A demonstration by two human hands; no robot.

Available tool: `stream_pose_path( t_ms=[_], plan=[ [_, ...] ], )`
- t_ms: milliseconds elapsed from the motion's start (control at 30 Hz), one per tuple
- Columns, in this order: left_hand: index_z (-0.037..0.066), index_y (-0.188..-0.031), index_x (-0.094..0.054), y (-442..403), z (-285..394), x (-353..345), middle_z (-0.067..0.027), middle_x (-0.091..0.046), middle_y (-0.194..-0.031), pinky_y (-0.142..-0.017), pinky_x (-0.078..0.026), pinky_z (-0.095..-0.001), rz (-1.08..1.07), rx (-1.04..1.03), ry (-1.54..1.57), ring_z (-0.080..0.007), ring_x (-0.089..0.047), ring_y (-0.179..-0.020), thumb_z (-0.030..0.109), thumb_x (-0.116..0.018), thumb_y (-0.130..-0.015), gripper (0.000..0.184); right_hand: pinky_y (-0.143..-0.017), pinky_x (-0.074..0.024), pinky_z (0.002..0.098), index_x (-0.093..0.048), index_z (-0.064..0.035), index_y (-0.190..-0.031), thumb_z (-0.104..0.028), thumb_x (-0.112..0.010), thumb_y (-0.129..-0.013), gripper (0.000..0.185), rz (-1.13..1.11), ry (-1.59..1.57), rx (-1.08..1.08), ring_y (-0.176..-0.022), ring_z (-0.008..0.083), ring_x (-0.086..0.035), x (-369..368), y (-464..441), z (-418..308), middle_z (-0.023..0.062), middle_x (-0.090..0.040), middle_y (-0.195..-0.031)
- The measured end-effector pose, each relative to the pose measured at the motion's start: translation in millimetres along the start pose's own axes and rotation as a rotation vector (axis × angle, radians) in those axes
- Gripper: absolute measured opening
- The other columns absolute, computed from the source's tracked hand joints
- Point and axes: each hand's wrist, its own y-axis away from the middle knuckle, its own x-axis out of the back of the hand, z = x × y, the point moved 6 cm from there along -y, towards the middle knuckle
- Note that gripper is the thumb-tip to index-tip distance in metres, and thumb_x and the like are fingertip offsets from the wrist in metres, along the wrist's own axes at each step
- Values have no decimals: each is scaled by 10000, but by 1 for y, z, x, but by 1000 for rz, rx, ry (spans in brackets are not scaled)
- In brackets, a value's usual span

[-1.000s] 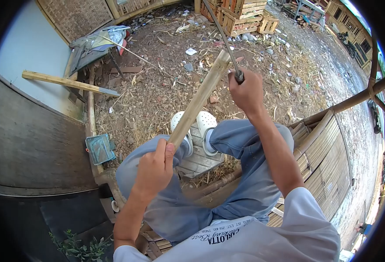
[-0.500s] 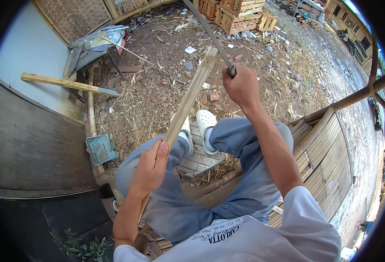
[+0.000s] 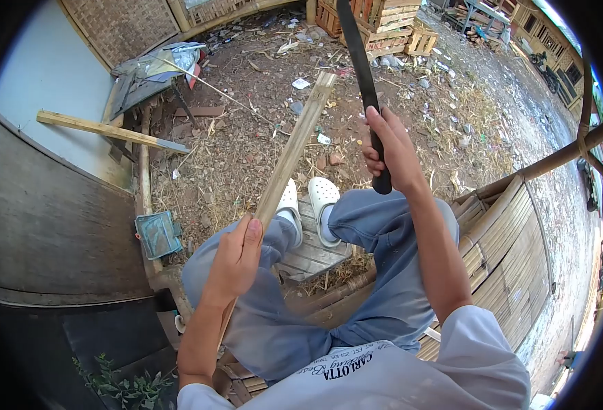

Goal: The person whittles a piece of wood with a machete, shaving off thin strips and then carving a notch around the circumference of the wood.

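Observation:
My left hand (image 3: pixel 236 256) is closed around a long, pale strip of split bamboo or wood (image 3: pixel 289 158). The strip slants up and away from me between my knees, and its lower end runs back under my left forearm. In my right hand (image 3: pixel 394 147) is a machete (image 3: pixel 361 58) with a long dark blade and a black handle. Its blade points up and away, with the tip cut off at the top of the view. The blade stands apart from the strip, to the right of the strip's far end.
My feet, in white clogs (image 3: pixel 324 193), rest on a small wooden stool (image 3: pixel 312 260). Bamboo slats (image 3: pixel 513 246) lie at my right. A blue basket (image 3: pixel 158 234) and a leaning wooden plank (image 3: pixel 110 131) are on the left. Wooden crates (image 3: pixel 390 31) stand at the back.
My right hand has lifted the machete off the strip's far end and turned, so the blade's broad side and the handle now show. The left hand and strip have barely moved.

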Motion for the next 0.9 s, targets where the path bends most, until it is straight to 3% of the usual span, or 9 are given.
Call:
stream_pose_path(
  t_ms=[67, 167, 333, 433, 567, 600, 667, 833, 900],
  plan=[
    [16, -857, -480, 1, 5, -3, 42, -372, -533, -399, -268, -203, -31, 9, -13, -33, -327, -437, 297, -335, -997, 345, -354, -309, 183, -383, -87, -963, -364, -474, -945, 291, -81, 35, 60, -407, 51, -421, -4, 1, 2, -17, -433, -531],
    [9, -877, -486, 2, 8, -3, 40, -376, -535, -400, -269, -201, -17, 13, 11, -33, -329, -441, 296, -338, -997, 345, -382, -351, 188, -415, -102, -896, -287, -447, -964, 201, -27, 57, 271, -422, 46, -412, -7, -2, -3, -21, -468, -574],
    [10, -888, -484, -1, 6, -4, 44, -383, -551, -401, -270, -196, -23, 20, 32, -26, -333, -452, 305, -346, -995, 343, -412, -335, 197, -463, -85, -840, -258, -470, -954, 207, 1, 169, 281, -475, 48, -448, -15, 1, 17, -11, -493, -584],
    [11, -896, -484, -5, -1, -3, 50, -381, -557, -403, -269, -192, -17, 13, 33, -21, -331, -453, 307, -352, -994, 338, -420, -334, 198, -511, -73, -853, -238, -462, -954, 200, -390, 682, 658, -460, 46, -430, -51, 18, 23, -24, -445, -532],
    [23, -887, -481, -2, 0, -3, 45, -376, -541, -375, -261, -186, -31, 1, 8, -24, -317, -420, 313, -343, -995, 339, -531, -374, 289, -508, -59, -835, -285, -506, -922, 242, 10, 105, 205, -542, 92, -472, -12, -18, 20, -11, -477, -564],
    [23, -887, -481, -2, 3, -3, 45, -376, -541, -375, -261, -186, -30, -6, 11, -24, -317, -420, 313, -343, -995, 339, -531, -374, 289, -508, -59, -835, -285, -506, -922, 242, 11, 110, 211, -542, 92, -472, -11, -15, 22, -11, -477, -564],
    [43, -859, -474, -3, 8, 0, 29, -377, -507, -334, -252, -193, -38, 40, 79, -34, -313, -376, 323, -321, -997, 347, -513, -359, 247, -514, -52, -838, -271, -493, -935, 241, -359, 433, 287, -555, 59, -462, -35, -3, 31, -15, -490, -583],
    [63, -827, -446, 3, 7, 0, 31, -357, -522, -361, -249, -197, -101, 107, 243, -40, -307, -398, 325, -319, -997, 338, -485, -334, 209, -527, -48, -854, -229, -495, -948, 206, -31, 126, 396, -535, 45, -437, -20, -17, 21, -24, -474, -602],
    [63, -837, -439, 4, 7, -3, 47, -350, -569, -416, -253, -191, -138, 146, 336, -33, -316, -458, 320, -334, -996, 320, -478, -336, 209, -525, -47, -851, -226, -493, -950, 207, -167, 218, 375, -525, 41, -429, -23, -10, 20, -24, -478, -604]
  ],
)
